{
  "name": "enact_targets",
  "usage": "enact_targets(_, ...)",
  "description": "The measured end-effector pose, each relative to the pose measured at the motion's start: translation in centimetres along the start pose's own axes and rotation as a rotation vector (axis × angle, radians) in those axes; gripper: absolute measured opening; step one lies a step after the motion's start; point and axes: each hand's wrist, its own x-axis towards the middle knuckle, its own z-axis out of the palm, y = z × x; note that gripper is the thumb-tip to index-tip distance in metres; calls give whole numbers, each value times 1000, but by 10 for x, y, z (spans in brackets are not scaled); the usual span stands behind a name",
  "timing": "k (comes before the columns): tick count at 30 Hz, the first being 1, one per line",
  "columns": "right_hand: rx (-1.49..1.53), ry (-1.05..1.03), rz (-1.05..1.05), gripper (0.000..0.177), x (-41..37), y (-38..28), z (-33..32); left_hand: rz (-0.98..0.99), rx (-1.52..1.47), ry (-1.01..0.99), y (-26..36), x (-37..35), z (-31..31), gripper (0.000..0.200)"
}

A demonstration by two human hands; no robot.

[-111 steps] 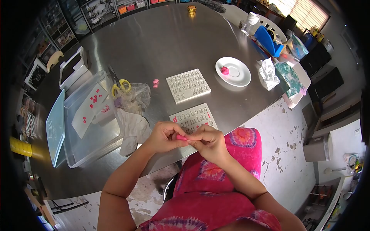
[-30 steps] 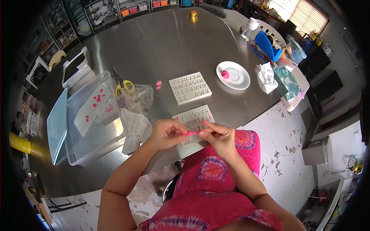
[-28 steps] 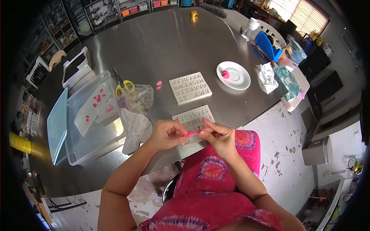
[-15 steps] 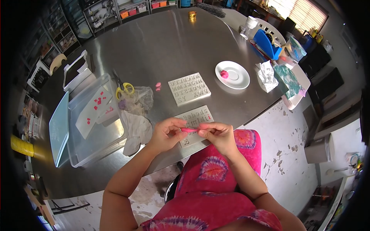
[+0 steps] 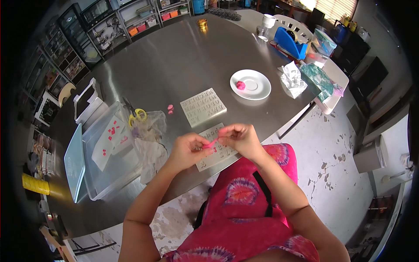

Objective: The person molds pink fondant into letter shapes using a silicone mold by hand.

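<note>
My left hand [image 5: 190, 150] pinches one end of a thin strip of pink dough [image 5: 211, 144] between thumb and fingers. The strip's other end is at the fingertips of my right hand [image 5: 241, 142], also closed in a pinch. Both hands hover over a pale lowercase letter mold [image 5: 204, 164], hiding much of it; a little pink shows on its face. Beyond it lies an uppercase letter mold [image 5: 203, 108]. Two small pink pieces [image 5: 170, 107] lie to its left. A pink dough lump [image 5: 240, 85] sits on a white saucer [image 5: 262, 89].
To the left are a clear plastic container [image 5: 94, 192] with pink bits on paper, its blue lid [image 5: 75, 163], yellow-handled scissors [image 5: 140, 115], a plastic bag [image 5: 155, 123] and crumpled tissue [image 5: 150, 157]. Right of the saucer are crumpled paper [image 5: 292, 81] and a blue tape dispenser [image 5: 290, 43].
My right hand has lifted and tilted, drawing the pink strip from level to slanted. The whole view has shifted slightly with my head.
</note>
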Motion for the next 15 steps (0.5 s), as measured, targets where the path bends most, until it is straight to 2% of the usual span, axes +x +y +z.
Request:
enact_targets(1, 17, -28, 5, 20, 4, -1, 0, -87, 15, 3, 2, 5, -4, 22)
enact_targets(3, 41, -12, -22, 21, 13, -4, 5, -58, 83, 6, 3, 17, -9, 27)
enact_targets(5, 171, 107, 45, 23, 20, -9, 12, -48, 69, 68, 12, 26, -4, 33)
enact_targets(8, 238, 125, 121, 24, 26, -14, 17, -1, 81, 142, 11, 31, 5, 37)
enact_targets(11, 173, 118, 156, 24, 31, -5, 17, 44, 81, 208, 7, 30, 8, 38)
enact_targets(15, 238, 74, 140, 23, 34, -4, 22, 54, 58, 227, -3, 24, 3, 33)
